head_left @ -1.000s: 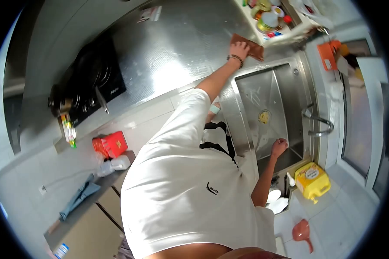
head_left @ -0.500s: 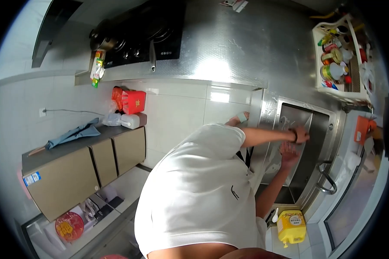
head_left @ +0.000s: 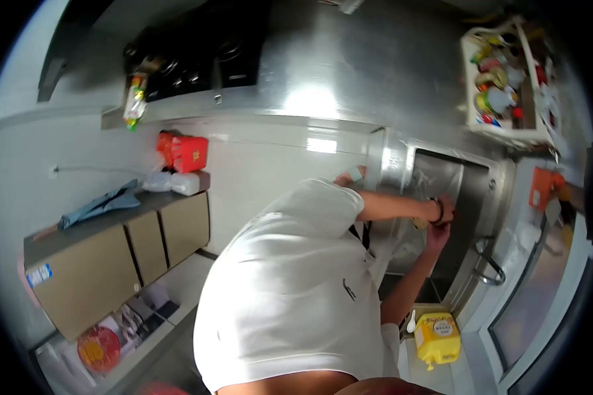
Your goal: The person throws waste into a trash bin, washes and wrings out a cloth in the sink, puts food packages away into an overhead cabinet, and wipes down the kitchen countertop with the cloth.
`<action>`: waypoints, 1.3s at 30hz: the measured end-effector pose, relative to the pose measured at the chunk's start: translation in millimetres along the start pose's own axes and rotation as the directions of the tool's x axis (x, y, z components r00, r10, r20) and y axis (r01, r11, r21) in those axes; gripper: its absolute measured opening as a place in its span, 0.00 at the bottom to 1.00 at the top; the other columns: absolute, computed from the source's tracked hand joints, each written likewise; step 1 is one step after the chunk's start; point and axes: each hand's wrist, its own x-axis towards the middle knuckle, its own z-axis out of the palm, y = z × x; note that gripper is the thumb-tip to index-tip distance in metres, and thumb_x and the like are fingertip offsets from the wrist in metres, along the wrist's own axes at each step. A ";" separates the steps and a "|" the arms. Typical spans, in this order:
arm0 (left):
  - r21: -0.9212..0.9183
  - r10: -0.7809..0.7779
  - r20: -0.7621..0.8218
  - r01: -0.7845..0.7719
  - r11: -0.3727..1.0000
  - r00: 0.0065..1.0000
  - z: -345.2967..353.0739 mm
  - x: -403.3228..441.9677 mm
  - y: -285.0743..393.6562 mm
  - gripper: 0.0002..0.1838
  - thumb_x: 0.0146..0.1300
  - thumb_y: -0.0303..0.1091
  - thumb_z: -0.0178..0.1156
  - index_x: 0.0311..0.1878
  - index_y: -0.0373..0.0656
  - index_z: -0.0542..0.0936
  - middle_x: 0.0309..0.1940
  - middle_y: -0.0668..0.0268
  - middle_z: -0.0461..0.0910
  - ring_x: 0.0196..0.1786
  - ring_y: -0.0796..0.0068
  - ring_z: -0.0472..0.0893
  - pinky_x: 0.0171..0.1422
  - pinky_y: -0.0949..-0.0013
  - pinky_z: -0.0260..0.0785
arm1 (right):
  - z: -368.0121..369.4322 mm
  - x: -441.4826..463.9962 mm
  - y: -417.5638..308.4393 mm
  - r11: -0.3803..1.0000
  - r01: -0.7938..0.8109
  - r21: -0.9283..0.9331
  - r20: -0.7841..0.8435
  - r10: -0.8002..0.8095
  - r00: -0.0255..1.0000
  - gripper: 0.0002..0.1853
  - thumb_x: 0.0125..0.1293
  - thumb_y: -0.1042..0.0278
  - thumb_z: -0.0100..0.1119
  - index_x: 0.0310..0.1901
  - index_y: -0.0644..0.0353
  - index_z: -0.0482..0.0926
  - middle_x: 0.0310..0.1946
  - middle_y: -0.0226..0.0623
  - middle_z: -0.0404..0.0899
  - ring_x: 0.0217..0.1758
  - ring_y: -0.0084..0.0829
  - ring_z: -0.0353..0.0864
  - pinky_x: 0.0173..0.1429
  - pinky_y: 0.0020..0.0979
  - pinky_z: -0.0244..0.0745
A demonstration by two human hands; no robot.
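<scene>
Over the steel sink (head_left: 477, 197), my left hand (head_left: 445, 208), with a dark bracelet at the wrist, meets my right hand (head_left: 438, 236). The two hands touch or overlap, the left one above the right in the view. Motion smears the fingers of both, and anything between them cannot be made out. Yellowish scraps (head_left: 419, 224) show in the sink beside my left wrist. Past the sink's far side stands a curved metal faucet (head_left: 491, 266).
A white rack (head_left: 507, 135) of bottles stands on the steel counter (head_left: 375, 72). The black stove (head_left: 197, 59) is at the upper left. A yellow jug (head_left: 437, 338) sits below the sink in view. A folded blue umbrella (head_left: 102, 204) lies on a cabinet.
My left hand has left the brown cloth on the counter and come over the sink to my right hand. The cloth no longer shows on the counter. The view has swung round.
</scene>
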 end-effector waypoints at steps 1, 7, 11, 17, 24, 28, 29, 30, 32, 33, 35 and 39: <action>-0.004 0.012 -0.003 -0.012 1.000 1.000 -2.8 1.4 -2.0 0.16 0.48 0.41 0.63 0.41 0.50 0.84 0.40 0.55 0.82 0.47 0.55 0.81 0.54 0.58 0.74 | -20.1 6.0 1.3 0.999 0.038 -0.007 -0.077 -0.038 0.996 0.19 0.71 0.66 0.45 0.61 0.61 0.67 0.58 0.42 0.70 0.61 0.39 0.70 0.63 0.43 0.68; -0.179 -0.154 0.111 0.172 0.969 0.982 -13.1 17.5 -11.4 0.17 0.53 0.34 0.58 0.47 0.43 0.80 0.41 0.51 0.81 0.47 0.51 0.80 0.50 0.54 0.73 | -31.5 4.4 7.4 0.993 0.117 -0.010 -0.177 -0.117 0.977 0.15 0.55 0.75 0.55 0.45 0.67 0.76 0.42 0.42 0.79 0.47 0.40 0.79 0.52 0.40 0.75; -0.132 -0.031 -0.126 0.015 0.991 0.992 -25.7 45.7 -8.7 0.18 0.53 0.29 0.57 0.49 0.38 0.74 0.47 0.47 0.76 0.49 0.47 0.76 0.53 0.53 0.71 | 38.4 -23.4 3.5 0.978 0.165 0.129 -0.175 -0.141 0.974 0.18 0.55 0.57 0.55 0.45 0.58 0.77 0.41 0.35 0.80 0.45 0.37 0.78 0.47 0.39 0.73; 0.100 0.404 -0.174 -0.392 0.915 0.898 -34.1 109.4 18.2 0.27 0.56 0.25 0.52 0.62 0.45 0.69 0.60 0.58 0.71 0.59 0.53 0.72 0.60 0.55 0.68 | 11.1 -9.6 23.0 0.955 0.282 0.094 -0.291 -0.244 0.925 0.14 0.69 0.59 0.44 0.44 0.59 0.74 0.27 0.33 0.75 0.23 0.27 0.70 0.26 0.27 0.64; 0.180 0.525 0.038 -0.522 0.833 0.850 28.3 167.9 25.6 0.26 0.60 0.28 0.51 0.65 0.51 0.68 0.66 0.65 0.67 0.63 0.56 0.70 0.61 0.52 0.68 | -19.6 1.6 27.4 0.837 0.543 0.073 -0.429 -0.465 0.775 0.07 0.63 0.74 0.54 0.42 0.62 0.72 0.28 0.37 0.75 0.25 0.35 0.75 0.30 0.34 0.72; 0.425 0.414 0.200 -0.460 0.780 0.888 27.5 180.2 16.1 0.24 0.62 0.30 0.52 0.64 0.51 0.68 0.67 0.67 0.65 0.62 0.56 0.71 0.59 0.51 0.70 | -16.8 13.0 18.4 0.824 0.547 0.150 -0.453 -0.434 0.778 0.06 0.62 0.76 0.54 0.41 0.61 0.72 0.36 0.40 0.76 0.32 0.37 0.77 0.30 0.35 0.73; 0.442 0.368 0.212 -0.425 0.790 0.905 27.1 183.5 14.7 0.23 0.63 0.30 0.52 0.63 0.51 0.69 0.68 0.67 0.64 0.62 0.56 0.71 0.58 0.51 0.70 | -14.3 13.2 16.0 0.822 0.548 0.153 -0.455 -0.434 0.778 0.06 0.62 0.76 0.54 0.41 0.61 0.72 0.36 0.40 0.76 0.32 0.37 0.77 0.30 0.35 0.73; 0.443 0.369 0.216 -0.428 0.788 0.904 29.9 187.0 11.6 0.23 0.63 0.30 0.52 0.63 0.51 0.69 0.68 0.67 0.64 0.62 0.56 0.71 0.58 0.51 0.70 | -11.3 13.5 14.7 0.824 0.539 0.177 -0.482 -0.404 0.777 0.07 0.63 0.76 0.53 0.43 0.61 0.72 0.39 0.41 0.76 0.36 0.38 0.78 0.32 0.36 0.75; 0.447 0.486 0.037 -0.449 0.774 0.873 33.5 193.4 4.2 0.16 0.63 0.33 0.54 0.54 0.47 0.72 0.57 0.67 0.68 0.56 0.59 0.74 0.55 0.51 0.69 | -0.5 11.2 11.6 0.822 0.531 0.205 -0.509 -0.373 0.775 0.08 0.64 0.76 0.52 0.44 0.62 0.72 0.41 0.42 0.75 0.39 0.38 0.78 0.33 0.36 0.78; 0.447 0.488 0.041 -0.452 0.772 0.872 33.3 195.0 6.6 0.16 0.63 0.33 0.54 0.54 0.47 0.72 0.57 0.67 0.68 0.56 0.59 0.74 0.55 0.51 0.69 | 7.9 6.0 9.2 0.856 0.499 0.135 -0.565 -0.347 0.748 0.09 0.64 0.75 0.52 0.45 0.62 0.72 0.42 0.43 0.76 0.41 0.39 0.79 0.36 0.38 0.80; 0.474 0.407 0.220 -0.462 0.750 0.886 35.6 197.3 16.2 0.20 0.61 0.30 0.54 0.58 0.49 0.72 0.61 0.67 0.68 0.57 0.58 0.74 0.54 0.52 0.71 | 23.5 -3.2 4.0 0.884 0.462 0.072 -0.620 -0.323 0.715 0.10 0.65 0.74 0.52 0.47 0.63 0.73 0.42 0.44 0.76 0.43 0.39 0.80 0.39 0.39 0.83; 0.437 0.519 0.115 -0.512 0.740 0.847 34.9 180.1 2.2 0.20 0.59 0.31 0.57 0.57 0.48 0.72 0.55 0.65 0.71 0.55 0.59 0.75 0.52 0.54 0.72 | 11.2 -1.7 -2.0 0.917 0.387 -0.101 -0.668 -0.351 0.657 0.11 0.66 0.70 0.53 0.48 0.65 0.74 0.44 0.45 0.78 0.45 0.40 0.81 0.44 0.42 0.83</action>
